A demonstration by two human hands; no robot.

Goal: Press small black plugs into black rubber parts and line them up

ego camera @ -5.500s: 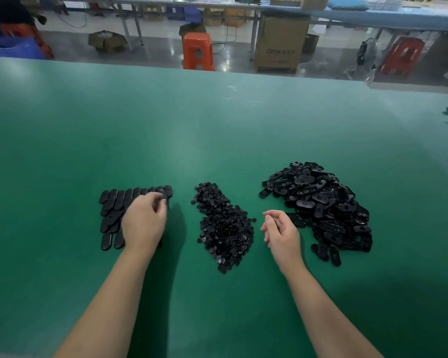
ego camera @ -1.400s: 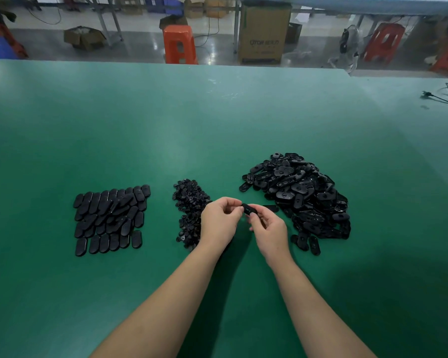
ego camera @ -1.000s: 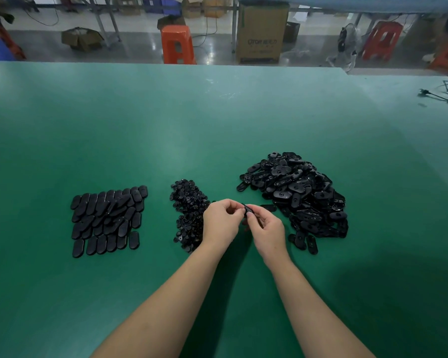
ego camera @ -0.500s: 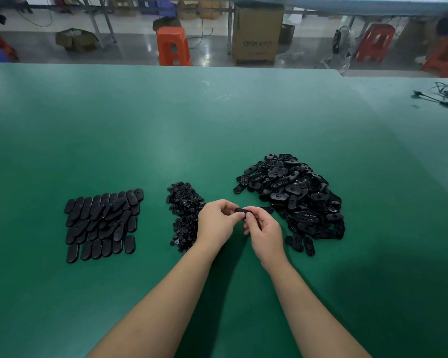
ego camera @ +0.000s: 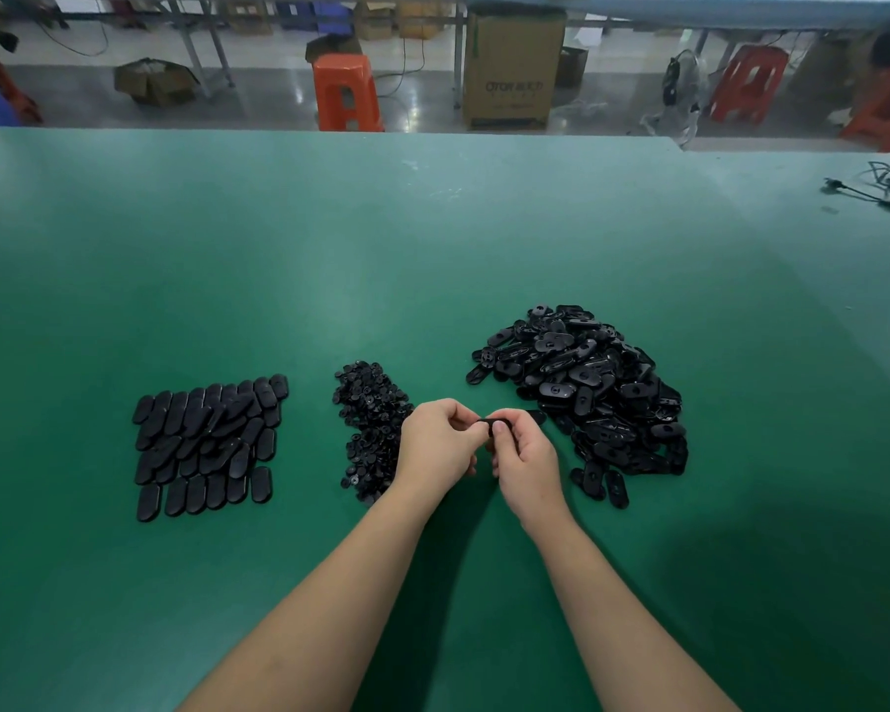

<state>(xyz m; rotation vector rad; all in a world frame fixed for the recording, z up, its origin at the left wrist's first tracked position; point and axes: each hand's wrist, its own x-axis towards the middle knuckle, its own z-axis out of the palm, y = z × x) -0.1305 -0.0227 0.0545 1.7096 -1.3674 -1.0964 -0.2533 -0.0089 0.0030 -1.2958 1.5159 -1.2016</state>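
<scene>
Hands meet at centre: your left hand [ego camera: 435, 438] and right hand [ego camera: 522, 451] pinch one rubber part [ego camera: 488, 421], long axis crosswise; the finished rows [ego camera: 207, 441] lie left, nearer your left hand.

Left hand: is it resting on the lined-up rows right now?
No, the left hand meets the right hand on one rubber part.

dim overhead light | soft forearm shadows | wide-angle edge bending | sharp centre
</scene>
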